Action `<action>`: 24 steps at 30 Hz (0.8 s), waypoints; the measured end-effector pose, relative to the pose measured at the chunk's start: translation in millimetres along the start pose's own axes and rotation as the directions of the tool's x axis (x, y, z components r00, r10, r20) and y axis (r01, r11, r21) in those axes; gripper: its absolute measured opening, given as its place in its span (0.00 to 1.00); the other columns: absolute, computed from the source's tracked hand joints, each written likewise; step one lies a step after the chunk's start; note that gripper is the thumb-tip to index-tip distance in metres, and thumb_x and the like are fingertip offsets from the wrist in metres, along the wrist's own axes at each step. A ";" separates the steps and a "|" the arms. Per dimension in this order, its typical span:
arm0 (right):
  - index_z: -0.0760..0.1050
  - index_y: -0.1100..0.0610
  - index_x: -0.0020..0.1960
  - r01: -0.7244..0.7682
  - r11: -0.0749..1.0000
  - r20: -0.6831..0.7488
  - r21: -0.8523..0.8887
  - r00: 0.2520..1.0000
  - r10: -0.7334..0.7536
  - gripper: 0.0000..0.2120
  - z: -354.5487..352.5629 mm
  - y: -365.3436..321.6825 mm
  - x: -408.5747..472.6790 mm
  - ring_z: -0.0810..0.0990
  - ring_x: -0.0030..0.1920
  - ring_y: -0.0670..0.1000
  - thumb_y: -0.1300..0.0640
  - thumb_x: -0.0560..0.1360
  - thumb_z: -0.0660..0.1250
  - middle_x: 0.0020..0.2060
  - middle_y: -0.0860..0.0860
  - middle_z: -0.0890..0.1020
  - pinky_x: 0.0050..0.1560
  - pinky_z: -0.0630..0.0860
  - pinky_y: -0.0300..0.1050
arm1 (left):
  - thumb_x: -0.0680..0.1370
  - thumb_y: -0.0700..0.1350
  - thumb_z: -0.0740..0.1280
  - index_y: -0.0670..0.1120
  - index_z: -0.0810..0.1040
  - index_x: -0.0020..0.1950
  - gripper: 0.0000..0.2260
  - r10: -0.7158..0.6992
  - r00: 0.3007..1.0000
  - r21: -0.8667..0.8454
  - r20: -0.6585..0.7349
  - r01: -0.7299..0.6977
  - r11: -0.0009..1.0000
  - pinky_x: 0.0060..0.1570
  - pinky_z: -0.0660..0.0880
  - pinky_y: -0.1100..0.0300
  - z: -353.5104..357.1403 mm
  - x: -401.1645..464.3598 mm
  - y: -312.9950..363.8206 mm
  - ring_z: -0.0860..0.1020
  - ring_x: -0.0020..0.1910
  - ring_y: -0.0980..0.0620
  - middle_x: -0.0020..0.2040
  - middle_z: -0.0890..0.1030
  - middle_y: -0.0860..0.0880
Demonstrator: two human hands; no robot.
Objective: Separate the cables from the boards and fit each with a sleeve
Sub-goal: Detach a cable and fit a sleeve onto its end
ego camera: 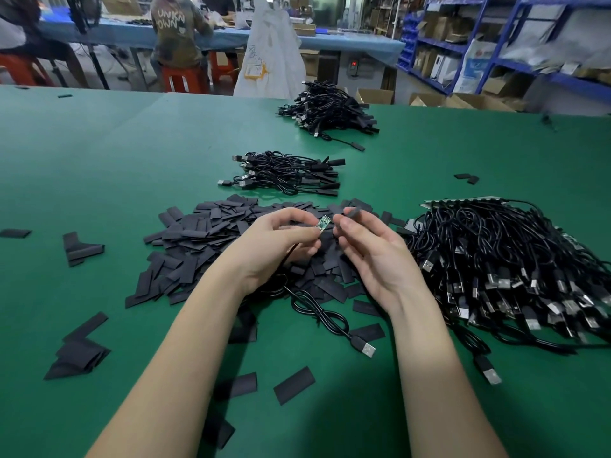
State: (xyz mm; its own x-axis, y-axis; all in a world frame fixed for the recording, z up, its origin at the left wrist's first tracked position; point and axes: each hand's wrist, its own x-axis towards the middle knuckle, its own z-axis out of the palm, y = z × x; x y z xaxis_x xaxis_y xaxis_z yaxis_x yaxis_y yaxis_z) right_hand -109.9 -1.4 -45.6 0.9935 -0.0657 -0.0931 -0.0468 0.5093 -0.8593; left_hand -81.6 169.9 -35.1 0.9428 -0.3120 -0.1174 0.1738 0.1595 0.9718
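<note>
At frame centre, the left hand (281, 239) pinches a small green circuit board (323, 223) whose thin black cable (317, 309) trails to the green table (99, 166). The right hand (370, 249) pinches a flat black sleeve (355, 212) just beside it.

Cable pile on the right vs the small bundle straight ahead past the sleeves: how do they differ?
The right-hand pile is far larger than the small bundle. The right-hand pile's cables hang from a pale strip at their far end; the small bundle's cables end in black sleeves on its right side. USB plugs face the viewer in the right-hand pile and point left in the small bundle. Both are black USB cables on the green table.
</note>
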 end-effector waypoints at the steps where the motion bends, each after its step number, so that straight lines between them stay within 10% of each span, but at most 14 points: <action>1: 0.83 0.57 0.52 0.006 0.999 0.013 0.049 1.000 -0.006 0.13 -1.0 0.1 -0.7 0.85 0.49 0.48 0.62 0.67 0.75 0.48 0.53 0.87 0.49 0.80 0.36 | 0.77 0.32 0.70 0.42 0.80 0.47 0.05 -0.004 1.000 -0.007 0.007 0.004 1.000 0.40 0.80 0.64 -0.2 -0.6 0.4 0.81 0.35 0.51 0.37 0.82 0.46; 24: 0.85 0.56 0.44 0.050 0.996 0.058 0.080 0.997 -0.055 0.07 -2.9 3.6 0.8 0.86 0.48 0.46 0.64 0.67 0.75 0.43 0.51 0.87 0.49 0.81 0.36 | 0.78 0.34 0.69 0.43 0.79 0.49 0.05 -0.060 0.987 0.040 0.146 0.054 0.998 0.33 0.75 0.67 -3.8 -5.6 6.4 0.76 0.32 0.55 0.36 0.79 0.49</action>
State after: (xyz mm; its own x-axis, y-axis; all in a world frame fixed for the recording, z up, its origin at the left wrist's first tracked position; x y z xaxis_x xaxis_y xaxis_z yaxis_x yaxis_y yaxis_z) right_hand -109.6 -2.1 -50.2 0.9989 -0.0434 -0.0165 0.0113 0.5720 -0.8202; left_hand -84.7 176.3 -29.0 0.8790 -0.4545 -0.1439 0.2130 0.1045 0.9714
